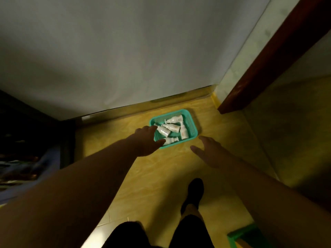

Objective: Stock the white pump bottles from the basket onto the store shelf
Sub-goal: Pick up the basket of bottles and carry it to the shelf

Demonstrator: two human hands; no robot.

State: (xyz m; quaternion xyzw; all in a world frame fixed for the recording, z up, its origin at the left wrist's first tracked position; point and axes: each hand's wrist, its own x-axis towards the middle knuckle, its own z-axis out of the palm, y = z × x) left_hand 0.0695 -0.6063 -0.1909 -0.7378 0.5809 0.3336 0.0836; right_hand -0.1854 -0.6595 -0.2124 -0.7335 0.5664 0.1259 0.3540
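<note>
A teal plastic basket sits on the yellow floor near the wall. Several white pump bottles lie on their sides inside it. My left hand reaches over the basket's left edge with fingers spread, its fingertips at the nearest bottles, gripping nothing that I can see. My right hand hovers open, fingers extended, just in front of and to the right of the basket, apart from it. No store shelf shows clearly.
A pale wall rises behind the basket. A dark red door frame stands at right. Dark shelving with blurred goods is at far left. My foot in a dark shoe stands below; a green object sits at bottom right.
</note>
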